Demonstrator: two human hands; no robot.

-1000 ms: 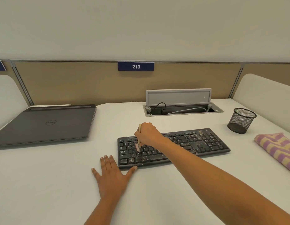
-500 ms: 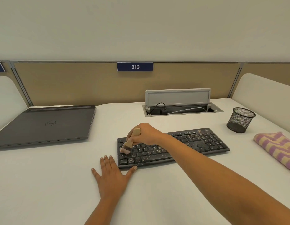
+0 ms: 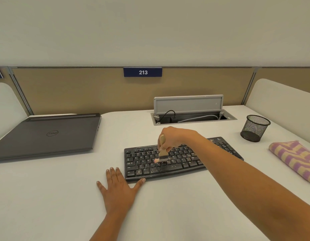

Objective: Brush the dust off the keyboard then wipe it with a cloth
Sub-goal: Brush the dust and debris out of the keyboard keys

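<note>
A closed dark laptop (image 3: 46, 134) lies at the far left of the desk (image 3: 55, 197), near its back edge.

The left hand (image 3: 118, 190) rests flat on the desk, palm down, with the fingers straight and slightly spread. It holds nothing. Its fingers lie just beside the left end of the keyboard (image 3: 183, 164), and the thumb tip touches the keyboard's front edge at the near left corner.

The black keyboard sits mid-desk, its long axis running left to right, with the right end angled a little farther from the person. Pale specks of dust cover the lower rows of keys.

Over the keyboard's left half is a small brush (image 3: 162, 150) with a wooden handle. The handle stands nearly upright, its top tipped away from the person, and the bristles point down onto the keys. The bristle tip is blurred. The right hand (image 3: 175, 138) grips the handle, fingers curled round it, with the forearm reaching in across the keyboard's right part.

Behind, at the back edge, a cable hatch (image 3: 189, 108) stands with its lid raised. A black mesh pot (image 3: 255, 128) is towards the right edge, and a folded purple-and-yellow striped cloth (image 3: 295, 159) lies at the right edge, well apart from the keyboard.
</note>
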